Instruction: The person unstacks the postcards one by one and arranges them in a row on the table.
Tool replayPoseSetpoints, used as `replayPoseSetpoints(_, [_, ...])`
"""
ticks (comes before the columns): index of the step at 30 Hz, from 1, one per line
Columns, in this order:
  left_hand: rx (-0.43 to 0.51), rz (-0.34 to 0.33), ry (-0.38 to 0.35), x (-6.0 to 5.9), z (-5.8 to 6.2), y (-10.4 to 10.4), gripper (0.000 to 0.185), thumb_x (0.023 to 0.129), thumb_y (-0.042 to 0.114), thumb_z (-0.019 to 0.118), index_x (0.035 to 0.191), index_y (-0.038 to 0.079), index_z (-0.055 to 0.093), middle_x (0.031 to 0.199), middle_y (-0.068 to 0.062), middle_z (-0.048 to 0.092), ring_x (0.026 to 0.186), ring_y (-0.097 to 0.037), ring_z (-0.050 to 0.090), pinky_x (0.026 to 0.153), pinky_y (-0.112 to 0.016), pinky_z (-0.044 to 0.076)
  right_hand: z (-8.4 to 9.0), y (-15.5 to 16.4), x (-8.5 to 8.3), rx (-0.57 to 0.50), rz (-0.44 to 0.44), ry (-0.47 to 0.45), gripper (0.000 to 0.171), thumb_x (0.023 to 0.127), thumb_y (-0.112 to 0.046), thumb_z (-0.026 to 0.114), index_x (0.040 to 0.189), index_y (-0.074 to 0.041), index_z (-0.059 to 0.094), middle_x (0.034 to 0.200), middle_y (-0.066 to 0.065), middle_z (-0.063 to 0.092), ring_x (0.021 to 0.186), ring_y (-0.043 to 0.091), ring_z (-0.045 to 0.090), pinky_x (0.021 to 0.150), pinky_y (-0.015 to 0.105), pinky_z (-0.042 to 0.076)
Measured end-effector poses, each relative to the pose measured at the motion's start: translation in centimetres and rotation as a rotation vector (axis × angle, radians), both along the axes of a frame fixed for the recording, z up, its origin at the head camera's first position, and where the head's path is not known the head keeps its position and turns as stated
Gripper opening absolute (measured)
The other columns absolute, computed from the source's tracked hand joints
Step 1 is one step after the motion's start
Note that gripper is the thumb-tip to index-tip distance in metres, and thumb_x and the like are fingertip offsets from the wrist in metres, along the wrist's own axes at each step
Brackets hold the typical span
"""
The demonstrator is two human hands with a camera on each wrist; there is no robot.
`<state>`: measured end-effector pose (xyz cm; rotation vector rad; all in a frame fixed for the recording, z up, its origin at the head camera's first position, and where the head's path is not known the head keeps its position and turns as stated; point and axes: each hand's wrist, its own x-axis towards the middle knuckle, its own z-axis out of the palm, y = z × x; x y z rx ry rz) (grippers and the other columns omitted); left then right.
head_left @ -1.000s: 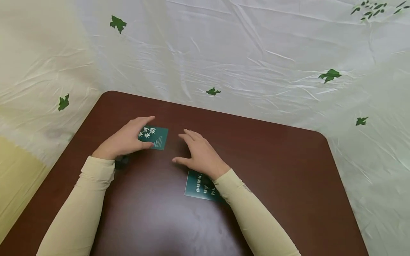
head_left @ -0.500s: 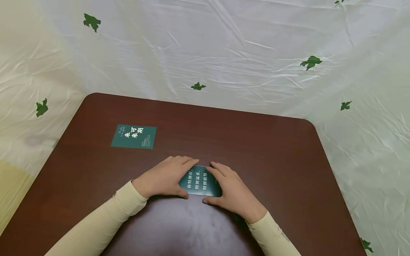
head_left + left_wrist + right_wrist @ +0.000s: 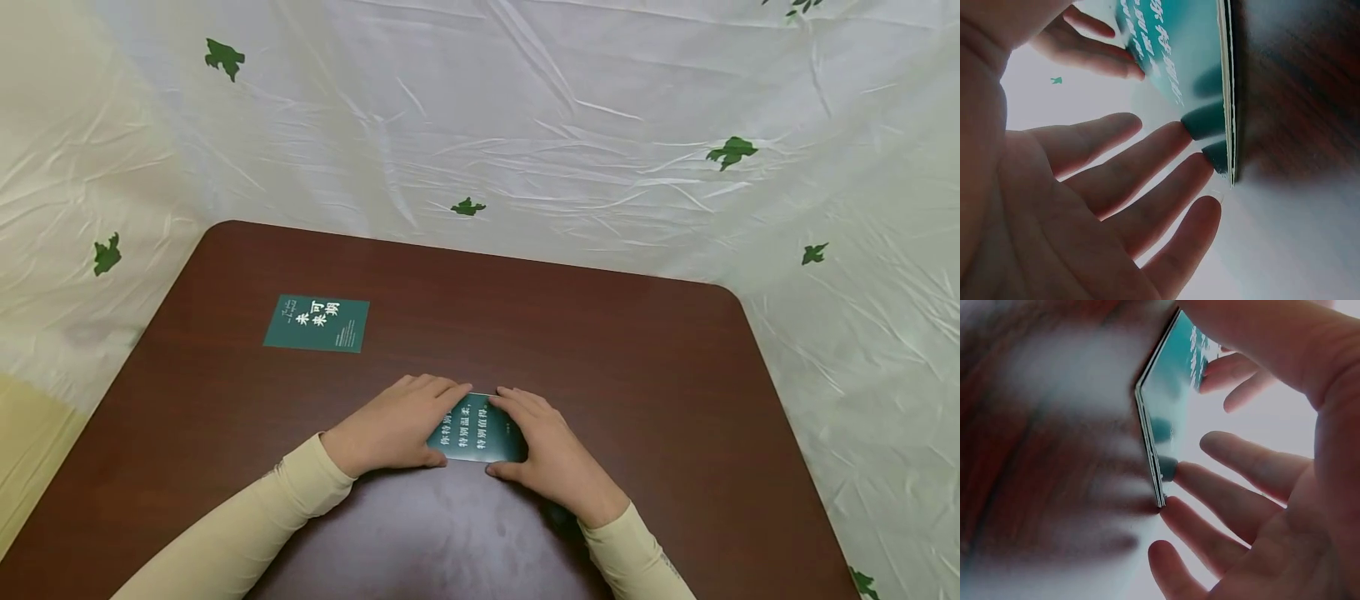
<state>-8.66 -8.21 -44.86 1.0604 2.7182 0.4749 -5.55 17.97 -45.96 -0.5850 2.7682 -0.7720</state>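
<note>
A thin stack of green cards (image 3: 474,433) with white Chinese characters lies on the table, its layered edges visible in both wrist views. My left hand (image 3: 397,425) spans its left end, thumb at the near edge and fingers at the far edge. On the right end, my right hand (image 3: 558,454) holds it the same way between thumb and fingers. Fingertips (image 3: 1200,162) meet the far left corner in the left wrist view. In the right wrist view, fingers (image 3: 1222,494) touch the far right corner. Both palms partly cover the stack's ends.
Another green card (image 3: 318,323) with white characters lies flat farther back on the left. The dark brown table (image 3: 600,350) has rounded far corners. White cloth (image 3: 585,108) with green leaf shapes hangs behind it and along its sides.
My left hand has left the far card and come nearer and right to the stack's left end. My right hand has drawn back to its right end. Over the last half second both barely moved.
</note>
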Motion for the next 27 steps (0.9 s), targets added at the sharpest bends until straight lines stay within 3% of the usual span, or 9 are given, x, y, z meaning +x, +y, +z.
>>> replayPoseSetpoints(10, [0.010,0.003,-0.021,0.1,0.3,0.0,0.096,0.084,0.040,0.094,0.162,0.008,0.048,0.156,-0.008,0.060,0.142,-0.031,0.059,0.120,-0.052,0.047,-0.2,0.3,-0.1,0.001,0.009,0.045,0.082,0.080,-0.034,0.098,0.152,-0.016,0.062,0.164,0.003,0.054,0.157,0.029,0.045,0.125,0.061,0.039])
replayPoseSetpoints(21, [0.041,-0.013,-0.011,-0.1,0.9,-0.3,0.095,0.085,0.038,0.092,0.162,0.006,0.047,0.154,-0.009,0.061,0.140,-0.030,0.060,0.120,-0.052,0.045,0.1,0.1,-0.4,0.020,0.024,0.073,0.091,0.078,-0.038,0.099,0.156,-0.015,0.057,0.164,0.005,0.054,0.154,0.030,0.046,0.123,0.062,0.041])
replayPoseSetpoints(27, [0.064,0.003,-0.007,-0.6,1.3,-0.8,0.093,0.085,0.033,0.092,0.161,0.004,0.048,0.154,-0.010,0.060,0.141,-0.031,0.059,0.121,-0.053,0.043,0.7,-0.3,-1.3,0.028,0.052,0.097,0.090,0.079,-0.039,0.098,0.156,-0.014,0.058,0.163,0.006,0.055,0.152,0.030,0.048,0.123,0.056,0.045])
